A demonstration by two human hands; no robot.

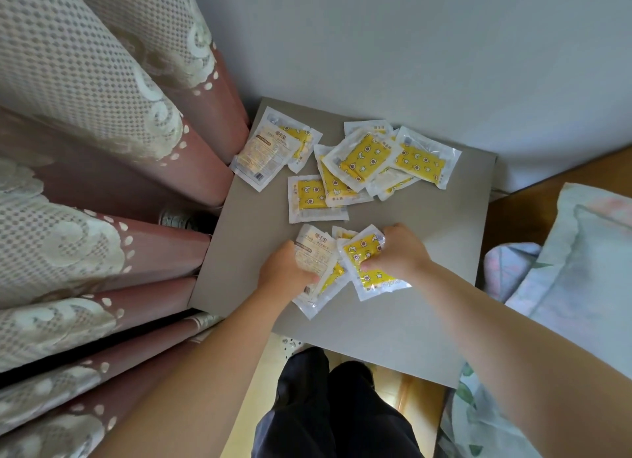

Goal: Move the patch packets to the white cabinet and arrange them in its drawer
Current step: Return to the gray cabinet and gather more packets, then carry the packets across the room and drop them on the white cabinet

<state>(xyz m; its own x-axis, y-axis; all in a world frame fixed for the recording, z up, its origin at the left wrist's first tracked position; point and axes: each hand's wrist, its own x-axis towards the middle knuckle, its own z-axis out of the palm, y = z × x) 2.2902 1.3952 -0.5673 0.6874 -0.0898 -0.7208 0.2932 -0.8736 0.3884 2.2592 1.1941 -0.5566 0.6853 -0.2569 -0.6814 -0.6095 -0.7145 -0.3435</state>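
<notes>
the patch packets nearest the person are gathered into a bunch (pixel 342 269) held between both hands. the left hand (pixel 285 269) curls its fingers round a small stack with a white printed packet (pixel 316 250) on top. the right hand (pixel 402 252) grips a yellow star-patterned packet (pixel 366 262), thumb on its face and fingers curled over its far edge. the two lots overlap in the gap between the hands, and their near corners rest on a grey surface (pixel 393 320).

beyond the fingertips more packets lie loose on that same surface. a single yellow one (pixel 309 196) lies just past the left hand, and an overlapping heap (pixel 386 160) lies further out, ahead of the right hand. a pair (pixel 270 149) sits well out beyond the left hand, at the surface's far corner.

a pink curtain with cream lace (pixel 85 149) hangs on the left hand's outer side. pale floral bedding (pixel 564 252) lies on the right hand's outer side. below the forearms, dark trousers (pixel 325 406) show, and a pale wall (pixel 410 47) rises past the heap
</notes>
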